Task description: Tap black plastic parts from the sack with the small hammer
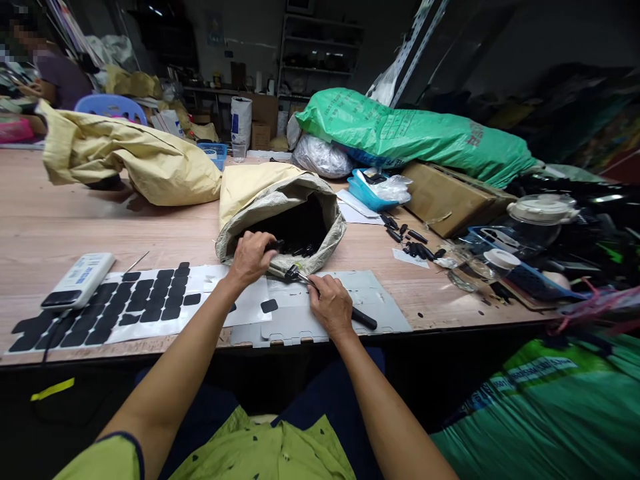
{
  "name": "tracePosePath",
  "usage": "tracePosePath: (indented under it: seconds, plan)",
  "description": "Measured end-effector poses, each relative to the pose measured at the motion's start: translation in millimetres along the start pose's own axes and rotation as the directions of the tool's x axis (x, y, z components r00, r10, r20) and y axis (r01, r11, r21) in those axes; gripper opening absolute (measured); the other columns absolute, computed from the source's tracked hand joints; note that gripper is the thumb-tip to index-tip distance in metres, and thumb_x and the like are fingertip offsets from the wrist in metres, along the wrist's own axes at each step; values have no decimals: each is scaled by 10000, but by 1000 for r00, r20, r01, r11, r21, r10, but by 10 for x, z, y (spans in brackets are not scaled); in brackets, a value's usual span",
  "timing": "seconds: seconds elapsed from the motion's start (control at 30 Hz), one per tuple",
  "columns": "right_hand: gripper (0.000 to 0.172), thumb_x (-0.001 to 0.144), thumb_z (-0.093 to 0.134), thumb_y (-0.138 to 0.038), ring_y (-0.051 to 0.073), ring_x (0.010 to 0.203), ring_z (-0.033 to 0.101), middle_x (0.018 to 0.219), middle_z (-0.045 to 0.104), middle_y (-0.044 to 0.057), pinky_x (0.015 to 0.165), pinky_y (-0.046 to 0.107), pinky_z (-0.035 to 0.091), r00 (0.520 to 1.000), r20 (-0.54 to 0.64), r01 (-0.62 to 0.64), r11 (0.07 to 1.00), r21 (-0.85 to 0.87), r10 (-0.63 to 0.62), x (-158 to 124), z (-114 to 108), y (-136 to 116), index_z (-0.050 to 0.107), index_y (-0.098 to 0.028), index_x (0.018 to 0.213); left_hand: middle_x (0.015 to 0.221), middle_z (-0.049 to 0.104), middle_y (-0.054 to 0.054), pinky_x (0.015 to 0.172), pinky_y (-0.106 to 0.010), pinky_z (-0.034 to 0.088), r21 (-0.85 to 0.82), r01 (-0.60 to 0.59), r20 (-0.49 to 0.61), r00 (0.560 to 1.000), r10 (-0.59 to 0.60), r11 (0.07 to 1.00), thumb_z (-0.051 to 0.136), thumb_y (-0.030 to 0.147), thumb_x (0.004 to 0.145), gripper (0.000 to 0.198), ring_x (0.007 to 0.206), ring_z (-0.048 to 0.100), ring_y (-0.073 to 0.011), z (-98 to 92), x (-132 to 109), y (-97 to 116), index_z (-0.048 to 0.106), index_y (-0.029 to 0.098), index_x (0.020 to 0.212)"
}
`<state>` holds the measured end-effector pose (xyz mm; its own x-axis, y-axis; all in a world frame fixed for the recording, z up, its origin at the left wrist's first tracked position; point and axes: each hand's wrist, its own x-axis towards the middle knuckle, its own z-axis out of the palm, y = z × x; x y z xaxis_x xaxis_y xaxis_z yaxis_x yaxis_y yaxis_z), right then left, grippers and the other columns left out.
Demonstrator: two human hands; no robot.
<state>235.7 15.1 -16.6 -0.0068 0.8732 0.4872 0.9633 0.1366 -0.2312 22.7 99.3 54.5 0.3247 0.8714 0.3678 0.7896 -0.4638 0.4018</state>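
One black-handled tool lies slantwise in the right hand. The fingers are clenched round its grip, and its metal tip reaches the left hand. The left fingers curl over a small black part at the mouth of one open woven sack on the worktop. Beside the sack lie one white sheet of black pads and one grey plastic sheet. Several loose black parts are too bunched to count.

Head camera looks forward and down, close over the table.
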Motion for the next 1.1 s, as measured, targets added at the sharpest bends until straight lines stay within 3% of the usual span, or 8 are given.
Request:
tracePosePath:
  seconds: [0.13,0.3,0.63,0.8,0.97,1.1]
  plan:
    - [246,886,560,-233,196,850,506,895,641,43,744,300,358,1000,4,-1,1000,-5,1,2,-9,-4,684,-235,1098,874,667,-29,798,-339,399,-226,-74,144,984,109,971,711,276,806,133,870,524,-214,50,-461,154,697,218,925]
    - [245,887,563,-232,195,846,511,896,646,37,749,300,359,1000,-2,-7,1000,-9,7,-4,-3,-4,686,-242,1099,806,618,-41,770,-345,395,-197,28,202,979,13,980,739,289,778,162,852,507,-222,290,-745,156,734,203,914]
    - [245,892,561,-229,191,847,529,905,658,36,739,291,375,1000,9,-10,1000,21,10,7,-5,15,690,-243,1100,805,602,-30,779,-338,410,-264,97,182,982,-49,960,719,298,781,144,866,505,-211,308,-753,111,744,215,896]
    - [256,909,528,-240,195,902,588,942,686,37,780,294,431,996,14,-87,979,183,86,2,-129,-29,694,-245,1104,792,581,-25,773,-326,413,-279,114,183,981,-64,953,730,274,775,149,864,511,-204,314,-749,109,762,219,910]
    - [272,921,504,-285,190,923,643,994,704,52,827,302,487,993,2,-109,900,422,119,-153,-338,-162,687,-231,1116,811,559,-18,775,-313,424,-320,110,160,985,-61,941,756,267,765,164,865,527,-191,330,-745,102,779,232,923]
    - [271,922,503,-290,200,932,654,995,708,57,849,323,503,991,61,-135,878,458,121,-318,-411,-223,691,-227,1106,773,548,-14,755,-308,420,-319,112,156,986,-64,941,767,263,763,169,848,525,-189,345,-749,92,788,237,928]
